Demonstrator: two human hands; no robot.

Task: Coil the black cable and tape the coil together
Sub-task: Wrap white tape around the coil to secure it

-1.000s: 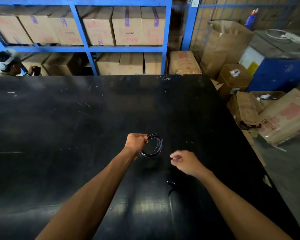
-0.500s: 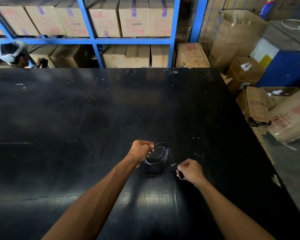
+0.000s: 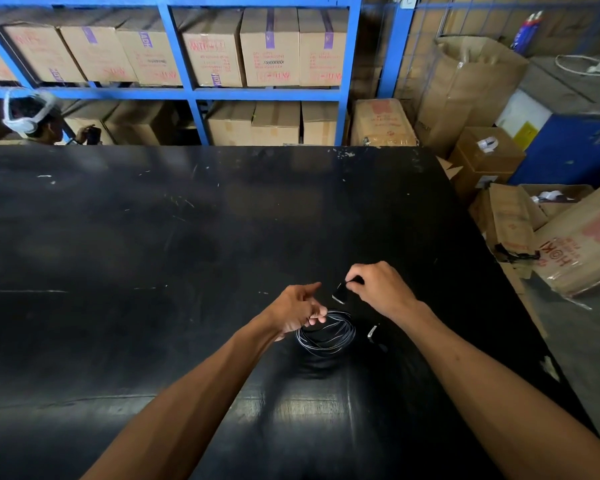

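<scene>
Taping step: left hand (image 3: 297, 311) fingers grip cable coil (image 3: 326, 332), right hand (image 3: 378, 289) pinches black tape piece (image 3: 341, 293); next wrap it round coil

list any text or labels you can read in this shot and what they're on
"HOKI", seen upside down in red, on the tipped cardboard box right of the table.
"XXXXXXXX", black print on a shelf box.
"ADF", roughly, on purple tape on another shelf box; not certain.
Red print on the other shelf boxes: too blurred to read.
Coiled cable and tape piece: no text.
</scene>
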